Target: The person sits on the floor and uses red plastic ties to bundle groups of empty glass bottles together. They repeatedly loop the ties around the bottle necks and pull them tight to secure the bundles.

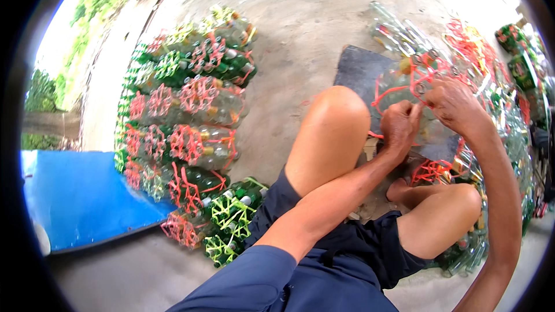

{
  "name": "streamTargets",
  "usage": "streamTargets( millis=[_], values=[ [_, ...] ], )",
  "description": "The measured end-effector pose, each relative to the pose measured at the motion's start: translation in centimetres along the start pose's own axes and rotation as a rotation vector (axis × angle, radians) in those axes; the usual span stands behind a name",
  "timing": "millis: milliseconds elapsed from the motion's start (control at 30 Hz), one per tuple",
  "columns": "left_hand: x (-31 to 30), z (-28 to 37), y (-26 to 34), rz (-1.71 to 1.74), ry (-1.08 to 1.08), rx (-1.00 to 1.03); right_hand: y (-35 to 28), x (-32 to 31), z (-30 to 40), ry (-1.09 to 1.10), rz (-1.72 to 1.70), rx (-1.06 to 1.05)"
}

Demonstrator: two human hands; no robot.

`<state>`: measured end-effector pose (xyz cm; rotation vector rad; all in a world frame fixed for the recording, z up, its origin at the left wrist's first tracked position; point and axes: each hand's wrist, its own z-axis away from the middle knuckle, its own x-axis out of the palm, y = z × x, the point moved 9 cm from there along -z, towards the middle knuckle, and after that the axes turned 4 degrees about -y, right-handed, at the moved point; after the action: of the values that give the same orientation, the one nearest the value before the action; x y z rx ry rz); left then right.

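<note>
In front of me a bundle of clear glass bottles [394, 79] stands on a dark flat board [353, 67], bound with red plastic strap [392, 92]. My left hand [399, 125] is at the bundle's near side, its thumb and fingers pinched on the strap. Close beside it, my right hand [453, 100] is bent over the bottle necks, its fingers closed on the same strap. The fingertips of both hands nearly meet. My fingers hide the exact piece of strap between them.
Strapped bundles of clear and green bottles [204, 99] stand in rows on the concrete floor [290, 21] to my left, near a blue panel [95, 203]. Loose bottles [505, 125] and a heap of red strap [468, 45] lie to my right. More strap [431, 172] lies by my foot.
</note>
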<state>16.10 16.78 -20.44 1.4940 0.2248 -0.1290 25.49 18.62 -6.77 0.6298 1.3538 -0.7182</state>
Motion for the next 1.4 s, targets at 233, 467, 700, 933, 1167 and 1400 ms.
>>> streamTargets(
  millis=[233, 467, 700, 933, 1167, 1400],
  values=[
    [-0.4, 0.1, 1.2, 0.068, 0.030, 0.144, 0.1, -0.5, -0.5, -0.164, 0.211, 0.075],
    [-0.1, 0.4, 2.1, 0.171, -0.073, 0.085, 1.4, -0.7, -0.9, -0.405, 0.364, 0.158],
    [0.1, 0.3, 1.9, 0.216, -0.111, 0.064, 3.9, -2.1, -0.7, -0.267, 0.249, 0.208],
    [0.5, 0.3, 1.8, 0.266, -0.138, 0.065, 5.6, -3.0, -0.4, -0.100, 0.116, 0.218],
    [0.8, 0.3, 1.9, 0.285, -0.153, 0.075, 7.8, -1.8, -1.4, -0.142, 0.059, 0.260],
    [1.2, 0.5, 2.0, 0.301, -0.160, 0.095, 9.5, -0.8, -1.4, -0.010, -0.028, 0.169]
  ],
)
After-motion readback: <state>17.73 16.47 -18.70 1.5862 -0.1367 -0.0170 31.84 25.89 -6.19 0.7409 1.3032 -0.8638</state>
